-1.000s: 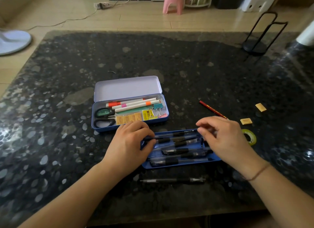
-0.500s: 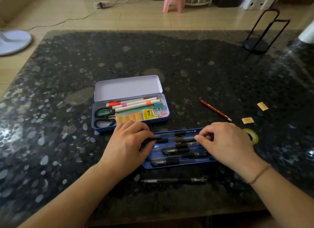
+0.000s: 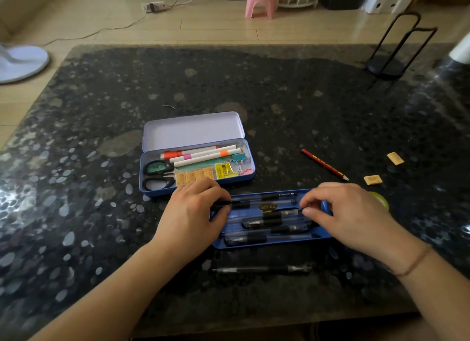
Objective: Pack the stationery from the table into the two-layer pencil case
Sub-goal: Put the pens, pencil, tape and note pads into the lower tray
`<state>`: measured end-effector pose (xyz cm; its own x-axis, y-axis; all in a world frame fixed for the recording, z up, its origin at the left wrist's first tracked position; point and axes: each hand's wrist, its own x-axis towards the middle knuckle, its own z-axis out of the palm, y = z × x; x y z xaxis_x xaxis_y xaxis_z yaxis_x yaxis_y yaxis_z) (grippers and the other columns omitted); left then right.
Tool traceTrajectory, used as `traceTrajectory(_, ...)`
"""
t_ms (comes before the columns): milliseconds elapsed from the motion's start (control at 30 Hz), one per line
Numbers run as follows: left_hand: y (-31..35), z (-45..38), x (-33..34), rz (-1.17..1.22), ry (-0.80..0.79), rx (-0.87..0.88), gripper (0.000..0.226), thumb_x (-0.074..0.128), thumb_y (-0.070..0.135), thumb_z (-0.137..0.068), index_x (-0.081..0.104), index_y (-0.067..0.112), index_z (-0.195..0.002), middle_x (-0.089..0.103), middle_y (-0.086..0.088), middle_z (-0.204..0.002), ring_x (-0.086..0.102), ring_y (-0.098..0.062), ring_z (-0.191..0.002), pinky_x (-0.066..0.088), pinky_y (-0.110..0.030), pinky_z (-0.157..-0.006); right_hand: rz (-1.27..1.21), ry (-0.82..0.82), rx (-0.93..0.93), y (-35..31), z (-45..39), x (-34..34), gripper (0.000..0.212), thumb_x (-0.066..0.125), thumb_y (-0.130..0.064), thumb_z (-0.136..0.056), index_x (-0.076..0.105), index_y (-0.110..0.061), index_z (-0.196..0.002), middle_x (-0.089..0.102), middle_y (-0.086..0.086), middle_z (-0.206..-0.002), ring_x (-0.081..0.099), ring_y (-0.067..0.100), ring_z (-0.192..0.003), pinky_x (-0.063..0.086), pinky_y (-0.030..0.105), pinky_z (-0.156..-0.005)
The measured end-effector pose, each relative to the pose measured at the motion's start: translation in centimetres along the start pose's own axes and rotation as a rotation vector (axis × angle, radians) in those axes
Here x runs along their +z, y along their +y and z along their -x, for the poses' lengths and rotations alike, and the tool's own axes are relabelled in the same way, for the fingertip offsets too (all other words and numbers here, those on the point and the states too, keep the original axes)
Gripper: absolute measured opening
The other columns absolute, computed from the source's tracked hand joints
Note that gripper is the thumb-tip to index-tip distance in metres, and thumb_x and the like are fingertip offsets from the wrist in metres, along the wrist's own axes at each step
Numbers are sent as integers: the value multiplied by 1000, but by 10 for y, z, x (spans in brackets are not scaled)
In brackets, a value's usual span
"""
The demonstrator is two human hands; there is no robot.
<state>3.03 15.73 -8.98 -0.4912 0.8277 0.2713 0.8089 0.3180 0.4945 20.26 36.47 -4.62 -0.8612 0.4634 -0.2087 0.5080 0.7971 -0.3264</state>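
The blue inner tray (image 3: 267, 244) lies near the table's front edge with several black pens in it. My left hand (image 3: 193, 214) rests on the tray's left end and pinches the tip of a black pen (image 3: 264, 202) lying along the tray's far side. My right hand (image 3: 351, 213) covers the tray's right end, fingertips closed on a pen end there. Behind the tray, the open pencil case (image 3: 193, 132) holds scissors, markers, binder clips and small yellow packets. One more black pen (image 3: 262, 269) lies loose in front of the tray.
A red pencil (image 3: 323, 163) lies right of the case. Two yellow erasers (image 3: 395, 158) (image 3: 373, 179) sit further right. A green tape roll (image 3: 382, 200) peeks out behind my right hand. A black wire stand (image 3: 386, 65) stands at the back right.
My right hand has come down and toward me onto the tray's right end, uncovering the red pencil's tip. My left hand has stayed on the left end.
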Motion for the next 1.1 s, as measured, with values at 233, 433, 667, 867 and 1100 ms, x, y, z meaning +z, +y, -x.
traceTrajectory(233,2,1,-4,-3,-18,49,15,69,30,-82,70,20,-93,58,7,-97,57,-12,-87,51,-35,-75,24,29,3,0,-5,3,17,57,-52,-84,67,-40,-93,58,-20,-81,54,-2,-77,51,26,-64)
traceTrajectory(433,1,1,-1,-96,-70,88,19,62,43,-80,73,28,-80,58,12,-88,51,-12,-84,44,-33,-75,100,3,-1,-6,-5,5,19,56,-55,-85,67,-40,-89,60,-21,-83,53,-1,-78,43,21,-61)
traceTrajectory(667,1,0,0,-112,-21,60,12,64,36,-81,71,25,-79,58,10,-87,52,-15,-83,45,-39,-73,68,110,1,-10,-5,9,11,62,-50,-83,64,-40,-80,56,-18,-70,51,-4,-65,36,17,-53)
traceTrajectory(867,2,0,3,-108,-10,36,12,62,35,-80,67,24,-80,58,10,-88,51,-16,-82,45,-41,-71,66,147,14,-9,-6,10,15,57,-51,-85,60,-38,-78,52,-17,-69,49,-2,-65,35,18,-51)
traceTrajectory(1100,2,-1,-2,-50,-35,86,11,64,34,-81,69,25,-86,56,10,-92,51,-15,-87,45,-36,-76,147,-84,-11,10,2,-9,15,61,-44,-86,63,-47,-100,54,-24,-92,52,-3,-84,50,25,-72)
